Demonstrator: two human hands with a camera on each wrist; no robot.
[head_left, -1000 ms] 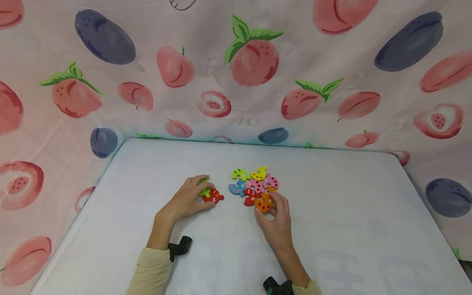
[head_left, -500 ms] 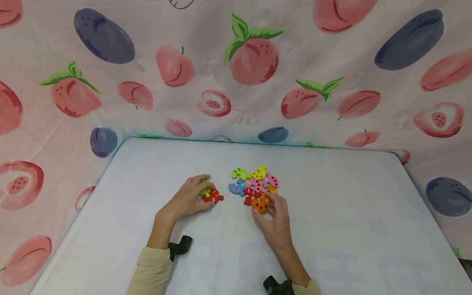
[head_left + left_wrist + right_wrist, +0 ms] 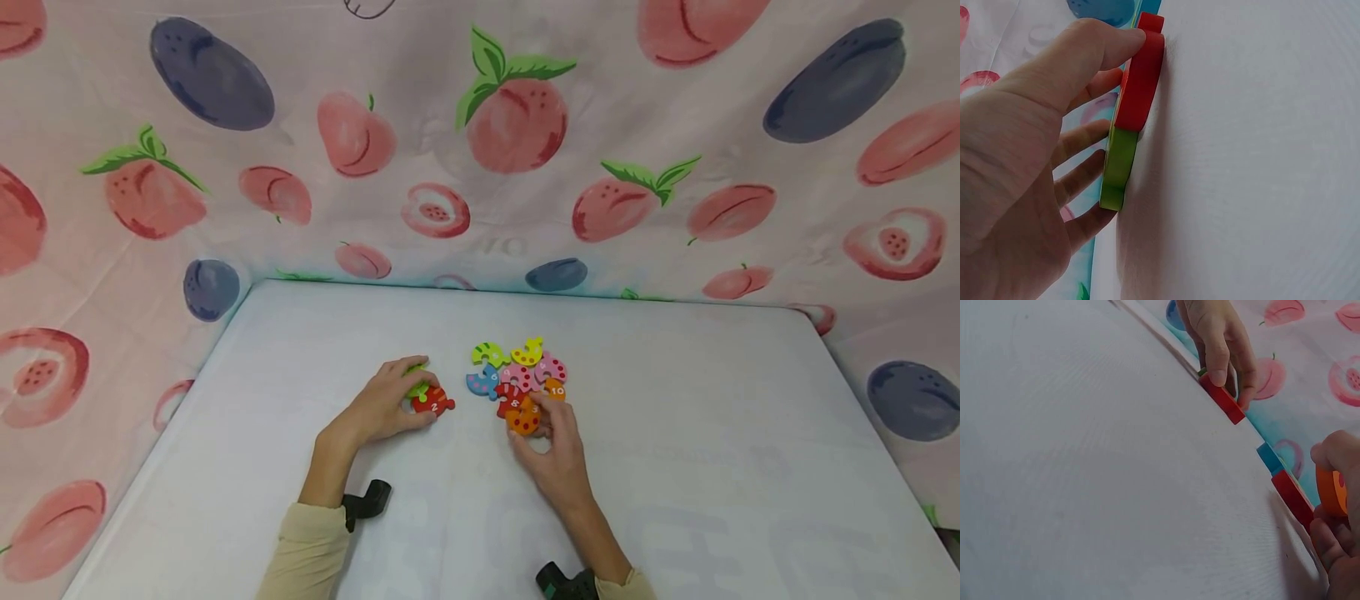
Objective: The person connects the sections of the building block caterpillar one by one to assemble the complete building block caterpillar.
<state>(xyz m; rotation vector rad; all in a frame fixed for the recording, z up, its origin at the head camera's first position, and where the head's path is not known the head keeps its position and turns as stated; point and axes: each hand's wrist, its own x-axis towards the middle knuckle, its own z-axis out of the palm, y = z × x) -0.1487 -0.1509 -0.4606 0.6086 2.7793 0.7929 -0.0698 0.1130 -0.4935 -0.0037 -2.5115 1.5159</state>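
Note:
My left hand [image 3: 378, 404] holds two joined puzzle pieces on the table: a red one marked 2 [image 3: 431, 402] and a green one [image 3: 417, 389] partly under the fingers. In the left wrist view its thumb presses the edge of the red piece [image 3: 1142, 81], while fingertips lie along the green piece [image 3: 1119, 169]. My right hand [image 3: 557, 450] pinches an orange puzzle piece with red dots [image 3: 522, 419] between thumb and fingers. It is tilted up in the right wrist view, beside a flat red piece [image 3: 1293, 499]. From above, the orange piece overlaps the red piece marked 8 [image 3: 508, 402].
Beyond the right hand lies a cluster of puzzle pieces: green [image 3: 487, 354], yellow [image 3: 527, 356], blue [image 3: 482, 382], two pink ones [image 3: 551, 369] and an orange one marked 10 [image 3: 555, 388]. The white table [image 3: 712, 400] ends at a fruit-printed cloth [image 3: 435, 100] behind.
My right hand has shifted slightly left and toward me with the orange dotted piece, uncovering the orange piece marked 10. The left hand has stayed in place.

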